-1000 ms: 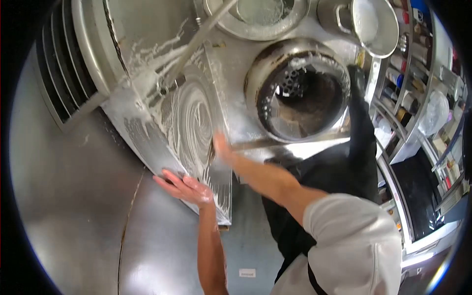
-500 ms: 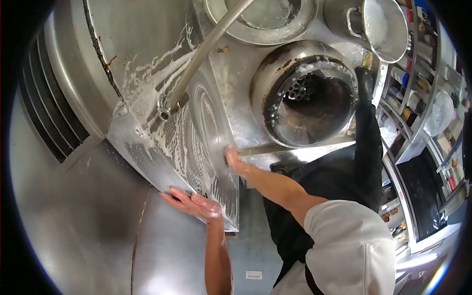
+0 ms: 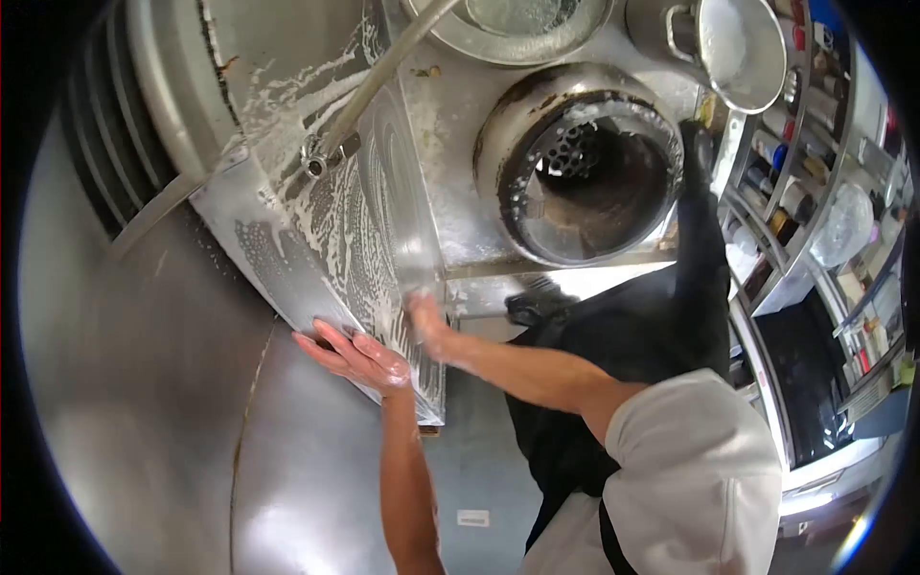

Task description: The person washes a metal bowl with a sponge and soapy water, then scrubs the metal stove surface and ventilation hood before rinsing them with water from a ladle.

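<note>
A metal panel (image 3: 278,273) covered with streaks of white suds stands along the stove's side. My left hand (image 3: 355,359) rests on the panel's outer edge, wet and foamy, with fingers stretched out and apart. On the panel's soapy inner face is my right hand (image 3: 424,324), blurred by motion; whether something lies under its fingers cannot be made out. Above both hands, a faucet spout (image 3: 359,105) reaches down over the suds, its round end near the top of the panel.
An open round wok burner (image 3: 498,163) with foam on its rim sits to the right. Beyond it are a wide metal pan (image 3: 575,34) and a tall foamy pot (image 3: 757,57). Shelves (image 3: 800,182) with containers line the far right. A black apron (image 3: 623,335) hangs close to the burner.
My right hand has moved slightly left and down over the soapy panel. My left hand stays on the edge. The whole view has shifted a little.
</note>
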`<state>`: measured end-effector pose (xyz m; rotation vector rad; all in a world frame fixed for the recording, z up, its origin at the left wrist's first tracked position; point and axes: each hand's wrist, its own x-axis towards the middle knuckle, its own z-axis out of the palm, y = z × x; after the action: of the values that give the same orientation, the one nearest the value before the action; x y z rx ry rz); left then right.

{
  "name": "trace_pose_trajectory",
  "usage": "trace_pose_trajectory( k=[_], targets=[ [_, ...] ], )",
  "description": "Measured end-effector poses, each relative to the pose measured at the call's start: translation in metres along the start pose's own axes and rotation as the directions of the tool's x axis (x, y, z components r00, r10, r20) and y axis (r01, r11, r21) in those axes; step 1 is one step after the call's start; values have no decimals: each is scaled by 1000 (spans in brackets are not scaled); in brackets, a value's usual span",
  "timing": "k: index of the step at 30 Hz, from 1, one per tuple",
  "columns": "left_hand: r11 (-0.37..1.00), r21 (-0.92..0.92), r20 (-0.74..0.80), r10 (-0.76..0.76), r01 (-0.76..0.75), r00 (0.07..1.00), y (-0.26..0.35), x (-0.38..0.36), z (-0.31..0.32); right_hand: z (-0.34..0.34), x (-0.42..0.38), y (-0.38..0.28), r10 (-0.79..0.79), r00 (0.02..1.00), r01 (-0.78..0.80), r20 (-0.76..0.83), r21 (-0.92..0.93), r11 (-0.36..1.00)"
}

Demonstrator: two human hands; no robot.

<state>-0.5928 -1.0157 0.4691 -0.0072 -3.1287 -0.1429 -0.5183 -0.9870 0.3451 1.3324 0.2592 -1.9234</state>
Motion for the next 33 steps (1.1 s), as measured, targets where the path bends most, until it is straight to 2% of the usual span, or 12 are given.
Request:
trace_pose_trajectory(
  k=[2,5,8,13,17,22,24,26,28,31,32,33],
  targets=[
    [1000,-18,8,-21,21,1000,-3,0,-2,52,-47,-51,-323,946,286,4,-475,832],
    [1000,-16,-38,-9,8,999,-6,3,4,82,-8,-155,-754,574,790,320,-459,406],
    [999,-3,-30,-39,39,999,0,-2,-6,40,5,-73,-683,717,653,139,-479,587],
    [997,-35,-27,-69,68,997,-3,-5,3,36,-70,-56,-706,483,839,518,-504,205],
    [998,-35,-35,-58,57,998,-3,-7,1,68,-41,-110,-808,450,866,380,-408,290],
    [985,-170,-90,24,-39,996,-17,-4,2,95,-80,-130,-798,-1,942,603,-268,-203],
    [992,-115,-56,-48,41,997,-13,-7,-1,118,-75,-144,-858,-6,951,513,-263,-164],
    [995,-63,-32,-83,80,996,-4,-5,-4,123,-77,-139,-922,361,917,140,-231,325],
    [992,-118,-51,-54,47,997,1,-1,-4,116,-80,-122,-931,358,880,67,-356,313],
    [999,-36,-58,-29,27,998,-6,-2,-1,106,-77,-136,-920,36,963,390,-259,-72],
    [999,-24,-52,-30,29,998,-6,-2,-3,103,-52,-150,-921,46,965,387,-256,-59],
    [998,-56,-70,-28,25,997,-5,0,-2,94,-19,-158,-927,248,919,282,-371,133]
  ],
)
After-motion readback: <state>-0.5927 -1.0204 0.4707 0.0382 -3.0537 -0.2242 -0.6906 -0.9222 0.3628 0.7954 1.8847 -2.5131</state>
